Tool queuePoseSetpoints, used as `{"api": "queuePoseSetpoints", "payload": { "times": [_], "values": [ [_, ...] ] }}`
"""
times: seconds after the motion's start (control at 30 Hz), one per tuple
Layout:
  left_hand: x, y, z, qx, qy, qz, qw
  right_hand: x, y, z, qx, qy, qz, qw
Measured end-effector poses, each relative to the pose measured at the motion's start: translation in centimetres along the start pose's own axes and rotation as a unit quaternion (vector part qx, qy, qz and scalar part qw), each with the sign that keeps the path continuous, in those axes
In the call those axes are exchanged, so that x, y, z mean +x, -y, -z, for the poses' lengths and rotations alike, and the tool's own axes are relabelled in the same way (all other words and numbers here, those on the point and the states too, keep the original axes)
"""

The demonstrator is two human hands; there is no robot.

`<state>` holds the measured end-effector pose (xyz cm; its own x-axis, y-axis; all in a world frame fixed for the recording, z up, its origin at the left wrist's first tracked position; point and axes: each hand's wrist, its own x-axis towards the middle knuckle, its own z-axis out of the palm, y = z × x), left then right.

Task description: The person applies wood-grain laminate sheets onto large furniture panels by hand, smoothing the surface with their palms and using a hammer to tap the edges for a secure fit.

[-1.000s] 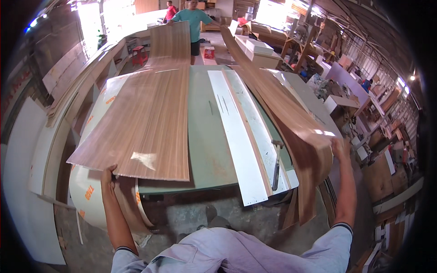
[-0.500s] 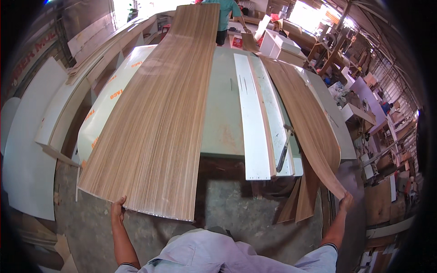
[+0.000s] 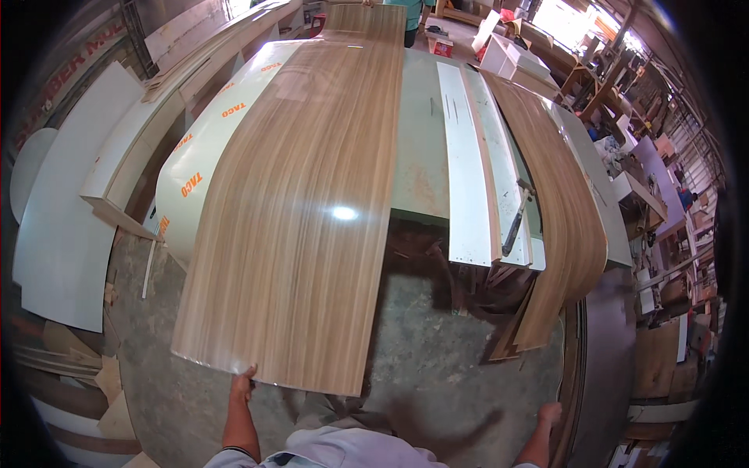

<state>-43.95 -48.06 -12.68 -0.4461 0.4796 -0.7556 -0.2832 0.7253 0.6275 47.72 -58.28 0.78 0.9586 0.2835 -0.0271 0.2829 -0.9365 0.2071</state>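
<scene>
My left hand [image 3: 242,384] grips the near edge of the wood-grain sheet [image 3: 304,210], fingers curled over that edge close to its near-left corner; my right hand [image 3: 549,413] hangs low on the right, clear of the sheet and touching nothing I can see; whether its fingers are apart or closed I cannot tell.

The sheet is one long, thin, glossy panel; its long axis runs near to far, leaning slightly right toward the far end; the grain follows the same axis. Its far part lies over the green table [image 3: 421,156]; its near end overhangs the table edge above the concrete floor [image 3: 437,343]; a second person [image 3: 412,15] stands at the far end, only partly visible.

Count, left to right: one white board [image 3: 58,234] on the floor at far left; one white roll [image 3: 195,179] with orange print, partly under the left side of the sheet; one wood-grain sheet in hand; two white strips [image 3: 468,179] lying side by side on the table to the right, long axes also near to far; one hammer [image 3: 515,222] resting on the right strip; one second wood-grain sheet [image 3: 562,210] further right, its near end drooping off the table toward the floor.
</scene>
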Motion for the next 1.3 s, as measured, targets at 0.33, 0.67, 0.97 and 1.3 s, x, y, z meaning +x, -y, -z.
{"api": "queuePoseSetpoints", "payload": {
  "times": [0.33, 0.67, 0.97, 1.3],
  "values": [
    [8.5, 9.4, 3.9, 0.419, -0.146, -0.067, 0.894, -23.3, 32.1, 2.9, 0.336, 0.214, 0.449, 0.800],
    [21.8, -37.8, -5.0, 0.185, -0.349, -0.407, 0.824, -31.1, 64.5, 8.7, 0.546, 0.422, 0.333, 0.643],
    [25.0, -45.1, -8.3, 0.043, 0.071, -0.233, 0.969, -33.0, 65.0, 11.4, 0.533, 0.389, 0.320, 0.679],
    [27.4, -48.0, -3.1, 0.146, -0.116, -0.364, 0.913, -40.2, 60.3, 15.7, 0.617, 0.386, 0.401, 0.557]
  ]
}}
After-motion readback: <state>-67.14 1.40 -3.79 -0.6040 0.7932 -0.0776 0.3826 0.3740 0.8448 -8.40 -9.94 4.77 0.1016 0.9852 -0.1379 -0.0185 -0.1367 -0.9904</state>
